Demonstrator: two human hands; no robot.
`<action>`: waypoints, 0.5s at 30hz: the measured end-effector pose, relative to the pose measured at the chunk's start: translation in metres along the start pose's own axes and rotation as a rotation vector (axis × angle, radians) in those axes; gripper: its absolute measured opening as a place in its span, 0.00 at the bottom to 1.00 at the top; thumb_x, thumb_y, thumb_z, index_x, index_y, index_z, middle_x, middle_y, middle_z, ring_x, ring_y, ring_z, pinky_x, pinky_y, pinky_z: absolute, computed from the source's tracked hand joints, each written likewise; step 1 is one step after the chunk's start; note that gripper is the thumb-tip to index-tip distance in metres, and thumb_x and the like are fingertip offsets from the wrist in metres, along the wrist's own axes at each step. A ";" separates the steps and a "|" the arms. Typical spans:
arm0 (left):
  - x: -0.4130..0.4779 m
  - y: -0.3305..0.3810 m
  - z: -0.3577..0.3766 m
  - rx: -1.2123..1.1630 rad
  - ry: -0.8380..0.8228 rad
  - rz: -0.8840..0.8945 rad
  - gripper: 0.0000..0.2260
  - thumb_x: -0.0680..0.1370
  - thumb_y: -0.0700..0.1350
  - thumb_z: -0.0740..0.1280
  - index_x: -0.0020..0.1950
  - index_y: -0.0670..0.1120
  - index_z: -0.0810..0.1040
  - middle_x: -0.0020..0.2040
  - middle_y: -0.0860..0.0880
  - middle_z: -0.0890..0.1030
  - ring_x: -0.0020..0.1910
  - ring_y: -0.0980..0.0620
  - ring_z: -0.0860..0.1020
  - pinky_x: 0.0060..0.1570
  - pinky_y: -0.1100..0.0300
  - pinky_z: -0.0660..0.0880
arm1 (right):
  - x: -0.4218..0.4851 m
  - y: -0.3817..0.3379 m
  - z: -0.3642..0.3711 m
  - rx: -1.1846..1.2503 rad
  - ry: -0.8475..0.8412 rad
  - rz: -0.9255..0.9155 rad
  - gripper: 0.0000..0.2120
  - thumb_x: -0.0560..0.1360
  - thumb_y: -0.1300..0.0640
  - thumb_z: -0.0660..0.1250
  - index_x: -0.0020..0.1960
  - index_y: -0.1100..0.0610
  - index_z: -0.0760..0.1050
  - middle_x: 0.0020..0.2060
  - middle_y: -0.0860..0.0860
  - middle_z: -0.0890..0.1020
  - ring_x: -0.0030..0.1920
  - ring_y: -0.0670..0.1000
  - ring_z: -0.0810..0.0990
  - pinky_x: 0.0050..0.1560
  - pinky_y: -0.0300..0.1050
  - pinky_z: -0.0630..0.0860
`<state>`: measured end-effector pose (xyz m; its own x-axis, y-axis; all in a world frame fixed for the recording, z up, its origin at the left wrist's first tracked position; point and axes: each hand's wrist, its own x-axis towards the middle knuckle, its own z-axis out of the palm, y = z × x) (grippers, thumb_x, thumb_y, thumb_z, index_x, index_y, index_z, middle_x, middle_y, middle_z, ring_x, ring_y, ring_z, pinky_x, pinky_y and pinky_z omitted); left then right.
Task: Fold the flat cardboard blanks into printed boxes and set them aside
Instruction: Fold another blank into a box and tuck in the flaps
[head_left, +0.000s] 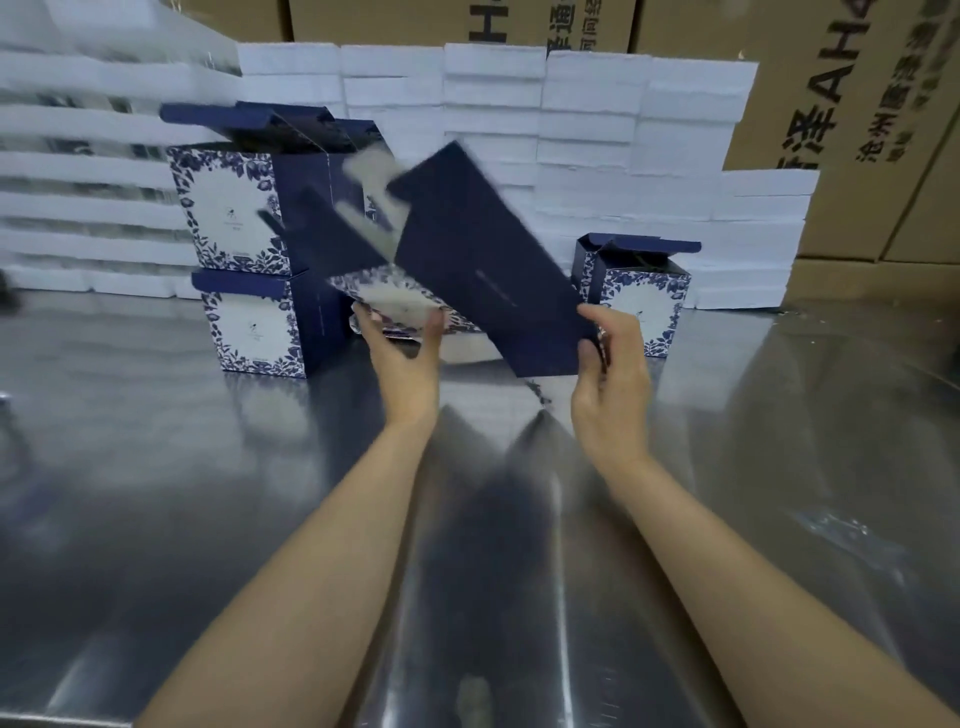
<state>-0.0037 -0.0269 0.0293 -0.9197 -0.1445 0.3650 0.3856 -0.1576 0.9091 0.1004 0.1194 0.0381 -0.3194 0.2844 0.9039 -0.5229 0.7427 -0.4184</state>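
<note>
Blank (483, 249) half-erected, pinched between left hand (402, 353) and right hand (613, 374); three boxes (239, 208) beyond hands; flaps unclosed.

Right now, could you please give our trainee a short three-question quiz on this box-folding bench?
1. True or false: both hands hold the navy blank.
2. How many folded boxes are stacked on the left?
3. The lone box on the right has its top flaps: A open, B closed?

Key:
1. True: the left hand and right hand both grip it.
2. Two.
3. A.
</note>
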 end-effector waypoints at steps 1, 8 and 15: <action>0.001 0.001 -0.004 -0.016 -0.027 -0.016 0.41 0.76 0.60 0.66 0.80 0.51 0.45 0.79 0.50 0.57 0.76 0.53 0.59 0.73 0.58 0.58 | 0.004 -0.005 -0.004 0.041 -0.015 0.048 0.26 0.75 0.74 0.57 0.69 0.54 0.67 0.58 0.47 0.73 0.55 0.44 0.72 0.59 0.42 0.70; 0.004 0.002 -0.001 -0.045 -0.116 -0.105 0.28 0.82 0.58 0.58 0.79 0.53 0.53 0.77 0.55 0.60 0.68 0.62 0.60 0.65 0.65 0.55 | 0.027 -0.004 -0.030 0.350 -0.251 0.369 0.34 0.73 0.66 0.54 0.75 0.43 0.59 0.67 0.33 0.71 0.68 0.48 0.72 0.69 0.57 0.68; 0.020 -0.007 -0.004 -0.132 -0.214 -0.370 0.17 0.82 0.56 0.60 0.66 0.50 0.76 0.59 0.52 0.82 0.51 0.56 0.82 0.47 0.63 0.79 | 0.039 0.001 -0.043 0.416 -0.502 0.428 0.35 0.77 0.61 0.58 0.74 0.33 0.51 0.74 0.33 0.58 0.74 0.39 0.60 0.73 0.46 0.63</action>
<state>-0.0243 -0.0325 0.0297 -0.9868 0.1482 0.0660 0.0211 -0.2865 0.9578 0.1208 0.1572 0.0770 -0.8276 0.1131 0.5498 -0.4953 0.3138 -0.8101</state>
